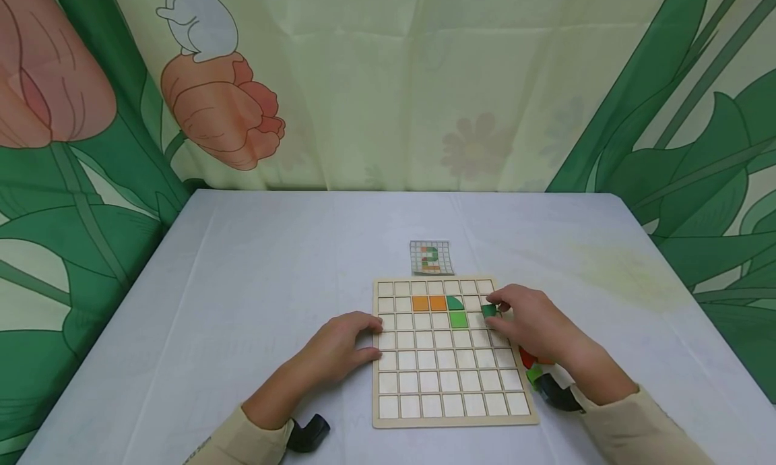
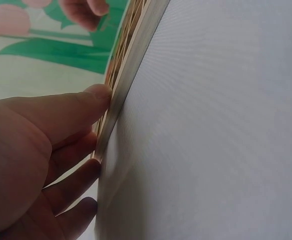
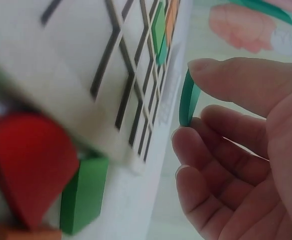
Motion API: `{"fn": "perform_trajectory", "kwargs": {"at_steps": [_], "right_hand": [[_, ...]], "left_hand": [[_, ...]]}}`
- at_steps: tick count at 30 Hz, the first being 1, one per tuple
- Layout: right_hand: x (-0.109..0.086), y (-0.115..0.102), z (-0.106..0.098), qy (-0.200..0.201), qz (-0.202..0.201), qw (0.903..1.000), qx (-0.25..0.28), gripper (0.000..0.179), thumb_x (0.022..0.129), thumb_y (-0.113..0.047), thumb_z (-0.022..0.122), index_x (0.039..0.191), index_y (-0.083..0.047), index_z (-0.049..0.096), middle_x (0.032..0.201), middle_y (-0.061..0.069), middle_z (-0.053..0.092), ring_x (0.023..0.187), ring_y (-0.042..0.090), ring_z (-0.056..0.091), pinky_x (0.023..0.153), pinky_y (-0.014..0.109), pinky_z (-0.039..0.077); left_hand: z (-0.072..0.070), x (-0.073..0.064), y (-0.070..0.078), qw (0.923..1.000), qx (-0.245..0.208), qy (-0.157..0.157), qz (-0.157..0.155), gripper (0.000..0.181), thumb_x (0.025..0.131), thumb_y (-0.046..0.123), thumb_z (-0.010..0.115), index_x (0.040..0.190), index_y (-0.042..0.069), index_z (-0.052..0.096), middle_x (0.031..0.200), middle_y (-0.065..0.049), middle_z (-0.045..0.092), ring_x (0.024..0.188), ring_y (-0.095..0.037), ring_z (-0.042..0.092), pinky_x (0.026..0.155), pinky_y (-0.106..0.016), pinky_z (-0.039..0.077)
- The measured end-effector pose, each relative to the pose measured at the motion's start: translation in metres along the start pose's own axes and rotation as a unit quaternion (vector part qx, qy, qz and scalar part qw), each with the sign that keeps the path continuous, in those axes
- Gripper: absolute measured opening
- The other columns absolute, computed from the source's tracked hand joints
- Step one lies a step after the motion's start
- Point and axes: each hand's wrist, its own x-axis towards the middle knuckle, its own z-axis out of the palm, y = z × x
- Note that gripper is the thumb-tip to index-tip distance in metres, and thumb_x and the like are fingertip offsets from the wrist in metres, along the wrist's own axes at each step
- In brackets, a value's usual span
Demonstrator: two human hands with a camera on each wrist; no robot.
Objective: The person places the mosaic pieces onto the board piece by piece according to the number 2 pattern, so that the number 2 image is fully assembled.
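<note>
Right of centre in the head view, the right hand (image 1: 539, 322) pinches a dark green tile (image 1: 488, 311) between thumb and fingertips, over the upper right of a gridded board (image 1: 455, 422). At lower centre, the left hand (image 1: 337, 344), loosely open, touches the board's left edge. 2 orange tiles (image 1: 420, 304) lie in its upper part.

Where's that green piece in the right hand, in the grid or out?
Out. The right hand pinches the green piece, and the right wrist view shows it clear of the board.
</note>
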Motion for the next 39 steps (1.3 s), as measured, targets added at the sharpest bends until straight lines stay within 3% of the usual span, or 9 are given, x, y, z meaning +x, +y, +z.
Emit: {"fn": "perform_trajectory", "kwargs": {"at_steps": [9, 18, 31, 39], "right_hand": [[0.001, -0.014, 0.004, -0.003, -0.026, 0.9995, -0.015, 0.034, 0.09, -0.018, 0.074, 0.118, 0.001, 0.067, 0.104, 0.006, 0.066, 0.094, 0.025, 0.062, 0.082, 0.044, 0.054], [0.001, -0.022, 0.013, 0.007, -0.043, 0.9991, 0.003, 0.029, 0.088, -0.016, 0.075, 0.111, -0.001, 0.067, 0.1, 0.001, 0.066, 0.089, 0.02, 0.062, 0.079, 0.039, 0.054], [0.001, -0.034, 0.029, -0.011, -0.016, 0.9996, -0.022, 0.025, 0.088, -0.017, 0.075, 0.106, -0.002, 0.068, 0.089, -0.002, 0.062, 0.08, 0.014, 0.056, 0.075, 0.036, 0.053], [0.0, -0.037, 0.032, -0.016, -0.025, 0.9988, -0.04, 0.024, 0.087, -0.016, 0.077, 0.105, -0.003, 0.068, 0.084, -0.003, 0.057, 0.075, 0.013, 0.051, 0.069, 0.033, 0.049]], "left_hand": [[0.0, 0.0, 0.0, 1.0, 0.001, 0.0, -0.003, 0.033, 0.085, 0.012, 0.081, 0.115, 0.007, 0.068, 0.12, -0.005, 0.067, 0.119, -0.024, 0.06, 0.102, -0.045, 0.047], [0.0, 0.0, -0.001, 1.0, 0.001, 0.003, 0.008, 0.031, 0.085, 0.012, 0.081, 0.113, 0.006, 0.068, 0.12, -0.006, 0.067, 0.119, -0.025, 0.06, 0.101, -0.045, 0.047], [0.0, 0.0, 0.0, 1.0, -0.003, -0.001, 0.007, 0.033, 0.084, 0.012, 0.082, 0.114, 0.006, 0.068, 0.119, -0.006, 0.067, 0.118, -0.025, 0.06, 0.102, -0.045, 0.047], [-0.001, 0.0, 0.0, 0.9999, 0.001, 0.001, 0.012, 0.032, 0.085, 0.012, 0.081, 0.113, 0.006, 0.068, 0.119, -0.006, 0.067, 0.118, -0.025, 0.06, 0.101, -0.045, 0.048]]}}
